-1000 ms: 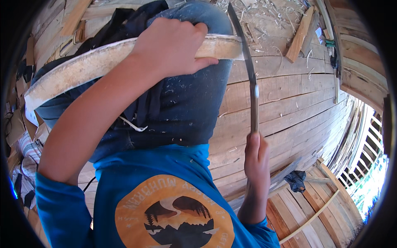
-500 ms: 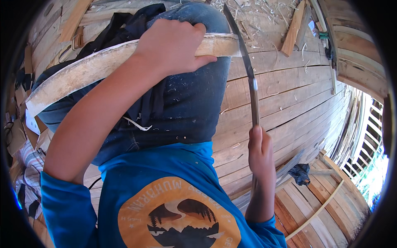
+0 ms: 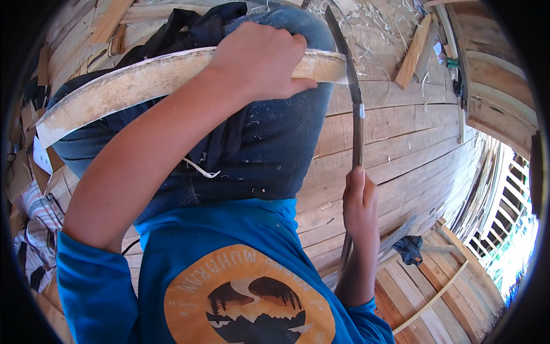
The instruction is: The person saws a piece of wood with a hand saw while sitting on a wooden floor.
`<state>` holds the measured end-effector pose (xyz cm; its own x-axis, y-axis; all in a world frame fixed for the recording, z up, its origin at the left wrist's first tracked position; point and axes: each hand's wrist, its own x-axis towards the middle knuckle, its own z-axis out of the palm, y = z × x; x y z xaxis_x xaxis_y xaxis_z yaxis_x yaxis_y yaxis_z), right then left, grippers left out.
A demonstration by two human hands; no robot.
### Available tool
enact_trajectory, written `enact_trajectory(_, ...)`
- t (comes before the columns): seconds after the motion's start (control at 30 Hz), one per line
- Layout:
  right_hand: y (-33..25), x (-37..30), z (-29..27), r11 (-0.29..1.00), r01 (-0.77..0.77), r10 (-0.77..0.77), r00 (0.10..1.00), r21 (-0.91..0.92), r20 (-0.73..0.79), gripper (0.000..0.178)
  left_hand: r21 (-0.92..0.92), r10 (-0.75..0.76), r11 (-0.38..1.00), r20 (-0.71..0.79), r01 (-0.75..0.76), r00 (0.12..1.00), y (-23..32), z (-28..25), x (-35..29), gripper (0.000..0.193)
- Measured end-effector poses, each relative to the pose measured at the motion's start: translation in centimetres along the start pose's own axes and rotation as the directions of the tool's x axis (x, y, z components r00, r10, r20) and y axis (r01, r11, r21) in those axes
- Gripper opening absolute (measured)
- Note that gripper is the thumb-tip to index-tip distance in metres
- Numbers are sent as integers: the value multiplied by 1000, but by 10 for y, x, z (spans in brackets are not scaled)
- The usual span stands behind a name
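A long, wide, pale strip that looks like split bamboo point(image 3: 137, 83) lies across my thighs. Its mottled face is turned up and its left end juts past my left leg. My left hand point(image 3: 263, 60) is closed over it near the right end, thumb along the near edge. In my right hand point(image 3: 360, 203) is a knife point(image 3: 345, 51) with a narrow dark blade and a long slim handle running back along my forearm. Pointing away from me, the blade crosses the strip's right end, at or touching it. Dark cloth point(image 3: 200, 26) is bunched under and beyond the strip.
Plank flooring point(image 3: 401, 126) surrounds me, with curled shavings point(image 3: 378, 28) scattered at the far right. Loose boards point(image 3: 413, 51) lie beyond the knife. At the right are a black plastic bag point(image 3: 409, 249) and a slatted wooden panel point(image 3: 429, 292). Striped cloth point(image 3: 41, 215) lies at the left.
The view has shifted slightly. The knife has slid a little forward along the strip's right end, away from me. Both hands keep their holds.
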<state>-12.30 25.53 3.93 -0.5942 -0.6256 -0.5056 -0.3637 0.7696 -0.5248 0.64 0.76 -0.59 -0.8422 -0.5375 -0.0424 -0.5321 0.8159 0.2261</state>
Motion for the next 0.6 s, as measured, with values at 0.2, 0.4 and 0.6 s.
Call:
enact_trajectory(0.2, 12, -46, -8, 1000, -11, 10, 999, -19, -31, 46, 26, -10, 1000, -42, 11, 999, -1, 4, 3, 60)
enact_trajectory(0.4, 10, -27, -2, 1000, -2, 2, 1000, 30, -10, 45, 12, 34, 999, -54, -33, 998, 5, 2, -1, 59)
enact_trajectory(0.6, 3, 2, 0, 996, -5, 0, 998, 85, 59, 45, -6, 2, 1000, -11, -2, 1000, 6, 3, -2, 59)
